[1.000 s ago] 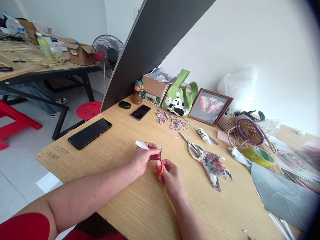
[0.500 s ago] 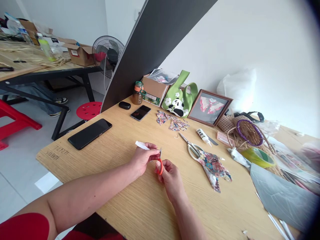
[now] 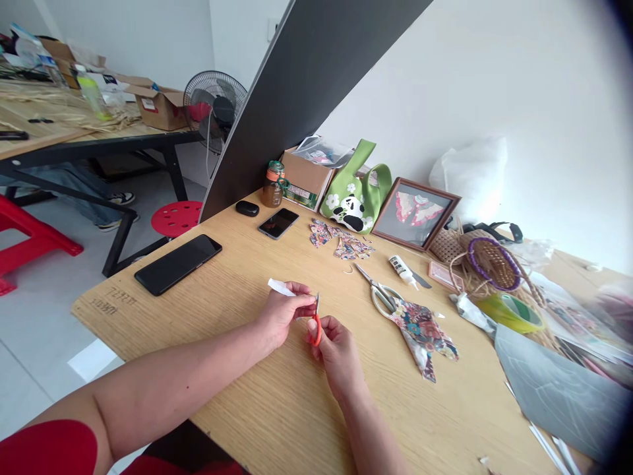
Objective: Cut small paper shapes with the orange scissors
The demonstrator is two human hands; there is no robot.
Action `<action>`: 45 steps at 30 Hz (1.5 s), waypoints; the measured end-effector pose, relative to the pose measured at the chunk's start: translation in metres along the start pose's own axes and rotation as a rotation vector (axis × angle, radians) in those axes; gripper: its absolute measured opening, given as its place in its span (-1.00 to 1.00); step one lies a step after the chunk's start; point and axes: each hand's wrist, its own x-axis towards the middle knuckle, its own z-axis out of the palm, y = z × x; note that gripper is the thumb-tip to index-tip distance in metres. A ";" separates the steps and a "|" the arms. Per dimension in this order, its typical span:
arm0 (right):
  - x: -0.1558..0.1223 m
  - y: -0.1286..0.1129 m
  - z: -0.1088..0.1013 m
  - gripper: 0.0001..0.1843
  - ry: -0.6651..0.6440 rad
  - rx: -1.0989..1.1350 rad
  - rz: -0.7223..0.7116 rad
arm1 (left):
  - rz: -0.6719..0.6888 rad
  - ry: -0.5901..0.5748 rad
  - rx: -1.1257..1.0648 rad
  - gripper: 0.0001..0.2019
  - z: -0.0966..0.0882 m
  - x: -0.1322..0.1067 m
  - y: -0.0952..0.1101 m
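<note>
My left hand (image 3: 285, 311) pinches a small white strip, perhaps paper (image 3: 280, 287), whose end sticks out past the fingers. In my right hand (image 3: 337, 353) is a small pair of scissors with orange handles (image 3: 317, 330). Their blades point away from me and meet the fingertips of my left hand; what lies between the blades is too small to make out. To the right lies a larger pair of scissors with white handles (image 3: 374, 298), partly under a floral fabric piece (image 3: 424, 330). Cut floral pieces (image 3: 352, 246) are spread farther back.
Two phones (image 3: 178, 264) and a black case (image 3: 246, 208) lie on the left of the table. A bottle (image 3: 273, 185), green panda bag (image 3: 352, 198), butterfly frame (image 3: 416, 212) and glue bottle (image 3: 403, 269) stand or lie behind. Baskets (image 3: 493, 262), tape (image 3: 514, 310) and a grey sheet (image 3: 558, 386) crowd the right.
</note>
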 end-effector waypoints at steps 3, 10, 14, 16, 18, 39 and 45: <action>-0.001 0.000 0.000 -0.41 0.004 -0.006 0.001 | 0.008 -0.006 0.007 -0.77 0.000 0.001 0.000; -0.002 -0.002 -0.001 -0.44 -0.015 0.004 0.006 | 0.044 -0.014 0.039 -0.72 -0.001 0.002 -0.002; -0.002 -0.002 -0.001 -0.44 -0.020 0.007 0.010 | 0.064 -0.027 0.061 -0.69 -0.003 0.002 -0.002; -0.002 -0.002 0.000 -0.44 -0.017 0.010 0.014 | 0.068 -0.029 0.071 -0.68 -0.003 0.002 -0.002; -0.002 -0.002 0.000 -0.44 -0.013 0.010 0.012 | 0.069 -0.031 0.079 -0.68 -0.003 0.001 -0.002; -0.001 0.000 0.000 -0.43 0.009 -0.007 -0.009 | 0.088 -0.022 0.079 -0.71 -0.002 0.001 -0.001; -0.002 -0.002 0.001 -0.44 0.013 0.006 0.005 | 0.085 -0.016 0.076 -0.71 -0.001 0.001 -0.001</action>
